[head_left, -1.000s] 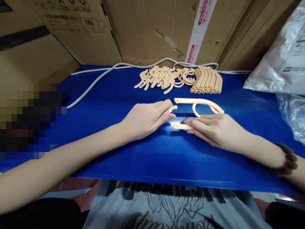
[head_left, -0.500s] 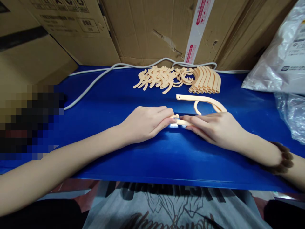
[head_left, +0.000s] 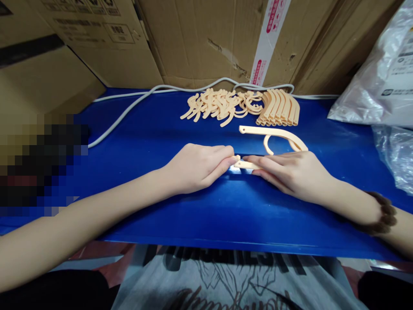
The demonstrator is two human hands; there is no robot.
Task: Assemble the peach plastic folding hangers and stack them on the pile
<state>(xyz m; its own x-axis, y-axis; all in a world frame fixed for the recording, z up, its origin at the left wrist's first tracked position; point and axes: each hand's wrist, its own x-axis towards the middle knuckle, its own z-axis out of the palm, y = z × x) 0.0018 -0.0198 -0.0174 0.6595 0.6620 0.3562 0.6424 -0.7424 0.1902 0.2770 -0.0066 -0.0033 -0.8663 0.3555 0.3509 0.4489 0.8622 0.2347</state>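
Note:
My right hand [head_left: 292, 174] is closed around a cream plastic hanger arm [head_left: 247, 165], whose end with a small hole sticks out to the left. My left hand [head_left: 206, 165] pinches a small cream plastic piece [head_left: 237, 158]; only its tip shows beyond the fingers. The two pieces meet or overlap between my hands, just above the blue tabletop [head_left: 219, 219]. Behind my right hand lies another curved hanger arm [head_left: 267, 131] with a hook-shaped part [head_left: 267, 145] beneath it. My fingers hide most of both held pieces.
At the back are a loose pile of cream curved pieces [head_left: 216, 105] and a neat stack of hanger arms [head_left: 280, 107]. A white cable [head_left: 125, 118] runs along cardboard boxes [head_left: 209, 43]. Clear plastic bags [head_left: 371, 86] sit at the right.
My left thumb and fingertips have drawn back slightly to the left, uncovering the holed end of the hanger arm. My right hand has hardly moved.

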